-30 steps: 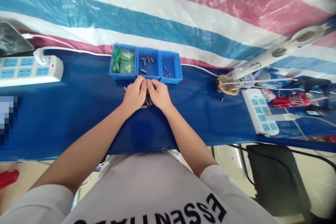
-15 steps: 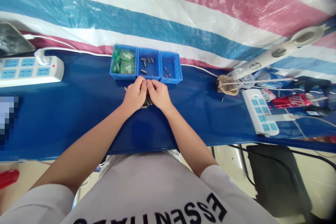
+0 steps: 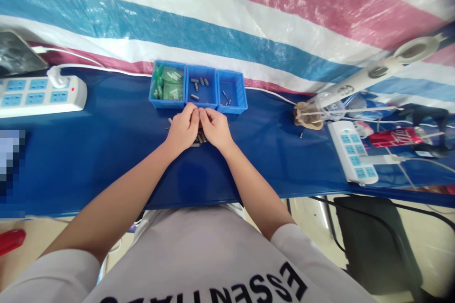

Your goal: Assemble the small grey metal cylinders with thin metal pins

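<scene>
My left hand (image 3: 184, 126) and my right hand (image 3: 215, 128) meet thumb to thumb on the blue table. Both are curled around a heap of small metal cylinders (image 3: 201, 138), some of which show between the palms. The fingertips are hidden beneath the hands. A few thin metal pieces stick out beyond the left hand's outer side. Just past the hands stand three joined blue bins: the left bin (image 3: 167, 104) holds green packets (image 3: 172, 83), the middle bin (image 3: 209, 99) several dark cylinders (image 3: 195, 97), the right bin (image 3: 239, 89) a few small screws or pins (image 3: 227, 100).
Power strips lie at the left (image 3: 42, 97) and right (image 3: 353, 151). A cut bottle (image 3: 309, 114), a white tubular stand (image 3: 359, 83) and a red can (image 3: 394, 137) occupy the right side. One small screw (image 3: 301, 135) lies near the bottle. A striped sheet (image 3: 213, 23) hangs behind.
</scene>
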The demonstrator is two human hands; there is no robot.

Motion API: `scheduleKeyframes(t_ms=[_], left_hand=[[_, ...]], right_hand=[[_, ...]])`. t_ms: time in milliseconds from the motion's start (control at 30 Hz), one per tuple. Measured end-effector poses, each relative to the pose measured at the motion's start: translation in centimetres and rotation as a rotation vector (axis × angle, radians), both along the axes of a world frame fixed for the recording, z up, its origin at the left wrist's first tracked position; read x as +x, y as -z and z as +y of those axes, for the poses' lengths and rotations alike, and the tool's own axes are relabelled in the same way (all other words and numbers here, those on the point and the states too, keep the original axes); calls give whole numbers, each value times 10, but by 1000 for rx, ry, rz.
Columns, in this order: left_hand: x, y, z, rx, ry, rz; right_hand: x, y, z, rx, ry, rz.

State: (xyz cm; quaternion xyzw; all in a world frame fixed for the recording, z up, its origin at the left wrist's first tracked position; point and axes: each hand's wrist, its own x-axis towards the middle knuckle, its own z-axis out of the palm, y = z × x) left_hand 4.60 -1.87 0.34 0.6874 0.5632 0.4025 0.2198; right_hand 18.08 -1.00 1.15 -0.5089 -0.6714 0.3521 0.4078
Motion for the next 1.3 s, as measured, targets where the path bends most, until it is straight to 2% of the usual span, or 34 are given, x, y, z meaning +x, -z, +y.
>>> scheduleKeyframes(t_ms=[1300], left_hand=[[0,-3,-1,-36,-7,26]], right_hand=[[1,-2,0,-8,4,1]])
